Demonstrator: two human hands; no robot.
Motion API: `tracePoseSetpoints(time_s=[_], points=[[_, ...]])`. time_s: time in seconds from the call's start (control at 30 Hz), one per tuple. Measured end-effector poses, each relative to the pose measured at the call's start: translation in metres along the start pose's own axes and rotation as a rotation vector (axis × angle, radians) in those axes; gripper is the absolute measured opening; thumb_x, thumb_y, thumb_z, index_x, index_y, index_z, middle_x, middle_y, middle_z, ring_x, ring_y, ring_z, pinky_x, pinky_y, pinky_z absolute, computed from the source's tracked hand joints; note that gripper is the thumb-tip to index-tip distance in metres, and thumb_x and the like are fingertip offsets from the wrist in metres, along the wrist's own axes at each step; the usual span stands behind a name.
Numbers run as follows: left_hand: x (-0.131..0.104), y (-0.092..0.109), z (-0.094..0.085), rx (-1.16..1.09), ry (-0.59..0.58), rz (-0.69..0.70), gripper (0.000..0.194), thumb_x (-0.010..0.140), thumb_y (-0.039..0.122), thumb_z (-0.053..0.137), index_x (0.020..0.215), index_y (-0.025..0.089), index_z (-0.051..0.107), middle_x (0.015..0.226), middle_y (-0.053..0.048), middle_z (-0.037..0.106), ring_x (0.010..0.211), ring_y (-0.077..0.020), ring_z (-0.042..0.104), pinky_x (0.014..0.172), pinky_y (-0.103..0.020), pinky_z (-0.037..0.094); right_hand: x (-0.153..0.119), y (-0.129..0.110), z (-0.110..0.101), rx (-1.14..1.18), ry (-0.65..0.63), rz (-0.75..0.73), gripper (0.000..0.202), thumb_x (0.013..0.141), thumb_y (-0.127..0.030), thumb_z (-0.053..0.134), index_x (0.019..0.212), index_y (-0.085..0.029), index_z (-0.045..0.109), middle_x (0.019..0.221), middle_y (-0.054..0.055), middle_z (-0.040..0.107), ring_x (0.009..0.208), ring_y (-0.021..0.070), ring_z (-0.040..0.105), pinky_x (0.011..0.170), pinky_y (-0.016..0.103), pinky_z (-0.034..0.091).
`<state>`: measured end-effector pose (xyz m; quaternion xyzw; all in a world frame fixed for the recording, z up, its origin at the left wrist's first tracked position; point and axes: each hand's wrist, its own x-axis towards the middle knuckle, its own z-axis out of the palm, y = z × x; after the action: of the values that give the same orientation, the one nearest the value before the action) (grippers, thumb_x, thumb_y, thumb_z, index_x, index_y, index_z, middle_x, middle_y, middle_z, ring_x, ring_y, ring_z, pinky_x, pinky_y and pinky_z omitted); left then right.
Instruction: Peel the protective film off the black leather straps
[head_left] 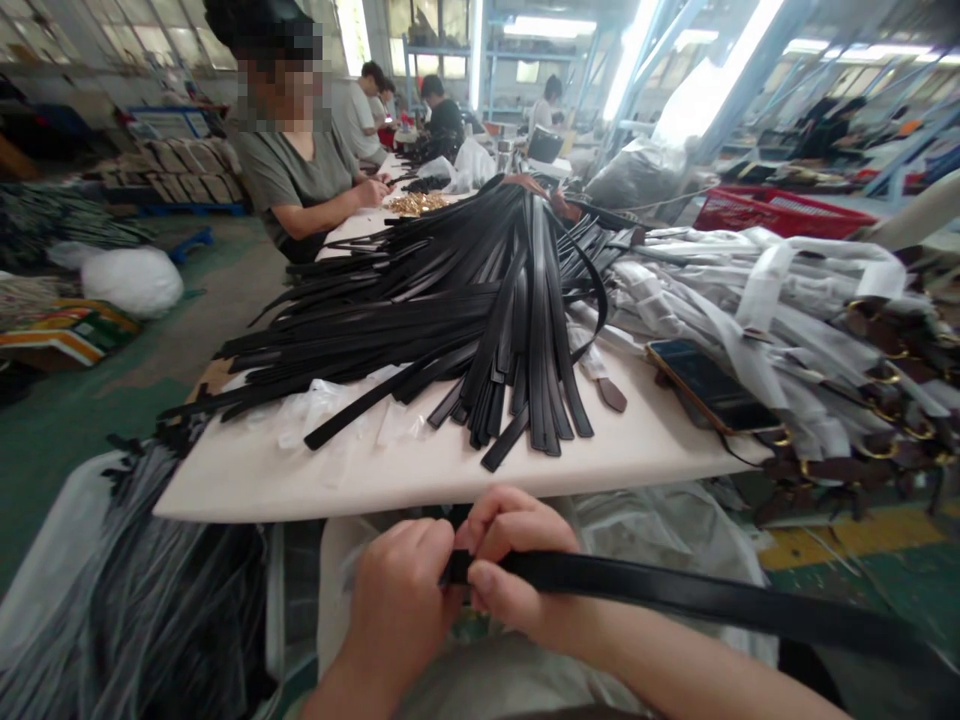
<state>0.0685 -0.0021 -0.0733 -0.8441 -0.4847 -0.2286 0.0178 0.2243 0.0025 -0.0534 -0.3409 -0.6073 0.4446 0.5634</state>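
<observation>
Just below the table's front edge, my left hand (409,580) and my right hand (517,560) meet on one black leather strap (660,585). The left fingers are closed around the strap's end, which they mostly hide. My right thumb and fingers pinch the strap beside them, and its long part runs off across my right forearm to the lower right. On the table lies a large heap of black straps (525,330), several ends pointing toward me.
White-wrapped straps with brown ends (795,300) are piled on the right of the table (420,490). A phone (712,385) rests there. Wrapped black straps (165,580) fill a bin at lower left. A person (300,170) works at the left side; a red crate (780,210) stands behind.
</observation>
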Motion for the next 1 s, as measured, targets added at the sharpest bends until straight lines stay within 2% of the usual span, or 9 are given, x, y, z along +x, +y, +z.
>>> tracePoseSetpoints(time_s=[0.13,0.23,0.33,0.43,0.5,0.6,0.77,0.93,1.0], points=[[0.022,-0.005,-0.014,0.064,0.031,0.017,0.015,0.079,0.015,0.05,0.066,0.021,0.054,0.059,-0.003,0.06,0.055,-0.0237,0.062,0.049,-0.035,0.04,0.029,-0.002,0.009,0.0,-0.106,0.078,0.029,0.073,-0.034,0.072,0.052,-0.021,0.056,0.067,0.003,0.056,0.065,0.0161,0.056,0.062,0.029,0.05],[0.048,-0.019,-0.035,0.21,-0.072,-0.011,0.015,0.081,0.014,0.05,0.069,0.021,0.056,0.062,-0.004,0.063,0.059,-0.0263,0.065,0.051,-0.035,0.042,0.056,0.001,-0.003,0.284,-0.139,0.283,0.029,0.072,-0.039,0.076,0.059,-0.019,0.06,0.076,0.002,0.059,0.057,0.0108,0.055,0.051,0.023,0.048],[0.087,-0.041,-0.062,0.419,-0.156,-0.059,0.021,0.09,0.02,0.045,0.076,0.019,0.061,0.068,-0.009,0.068,0.065,-0.0317,0.069,0.051,-0.035,0.042,0.102,0.006,-0.03,0.541,0.0,0.412,0.039,0.076,-0.049,0.072,0.062,-0.017,0.057,0.074,-0.001,0.06,0.045,0.0035,0.048,0.038,0.014,0.04],[0.136,-0.063,-0.076,0.513,-0.173,-0.008,0.025,0.091,0.021,0.043,0.077,0.017,0.062,0.073,-0.013,0.07,0.069,-0.0349,0.07,0.052,-0.035,0.042,0.158,0.01,-0.064,0.504,0.122,0.347,0.043,0.072,-0.047,0.077,0.057,-0.016,0.051,0.063,-0.002,0.058,0.044,0.0029,0.048,0.036,0.011,0.037],[0.167,-0.072,-0.07,0.502,-0.166,0.043,0.023,0.091,0.021,0.044,0.08,0.015,0.064,0.078,-0.014,0.071,0.074,-0.0351,0.07,0.055,-0.035,0.043,0.188,0.017,-0.082,0.439,0.15,0.274,0.044,0.071,-0.044,0.078,0.054,-0.016,0.049,0.056,-0.003,0.057,0.039,0.0031,0.047,0.032,0.012,0.032],[0.2,-0.073,-0.04,0.468,-0.157,0.066,0.024,0.091,0.019,0.043,0.085,0.012,0.066,0.082,-0.016,0.072,0.077,-0.0345,0.071,0.057,-0.035,0.045,0.208,0.038,-0.092,0.36,0.166,0.21,0.043,0.072,-0.04,0.079,0.052,-0.016,0.05,0.048,-0.003,0.056,0.033,0.0037,0.045,0.029,0.013,0.027],[0.207,-0.058,0.012,0.37,-0.181,0.076,0.024,0.091,0.015,0.044,0.083,0.017,0.066,0.082,-0.01,0.073,0.077,-0.0272,0.072,0.058,-0.031,0.045,0.201,0.074,-0.087,0.351,0.182,0.21,0.046,0.072,-0.048,0.077,0.053,-0.016,0.05,0.052,-0.002,0.059,0.035,0.0049,0.049,0.029,0.014,0.031],[0.186,-0.076,0.007,0.406,-0.227,-0.053,0.029,0.094,0.026,0.041,0.076,0.019,0.063,0.074,-0.009,0.071,0.069,-0.0318,0.071,0.053,-0.035,0.046,0.2,0.062,-0.118,0.443,0.207,0.347,0.042,0.078,-0.054,0.071,0.067,-0.017,0.054,0.066,-0.002,0.068,0.045,0.0045,0.059,0.04,0.01,0.046],[0.177,-0.085,-0.004,0.453,-0.25,-0.1,0.032,0.095,0.027,0.038,0.075,0.019,0.062,0.071,-0.011,0.07,0.067,-0.0346,0.07,0.051,-0.037,0.046,0.196,0.046,-0.132,0.397,-0.011,0.549,0.044,0.081,-0.055,0.068,0.068,-0.013,0.06,0.063,0.005,0.07,0.046,0.009,0.063,0.037,0.013,0.047]])
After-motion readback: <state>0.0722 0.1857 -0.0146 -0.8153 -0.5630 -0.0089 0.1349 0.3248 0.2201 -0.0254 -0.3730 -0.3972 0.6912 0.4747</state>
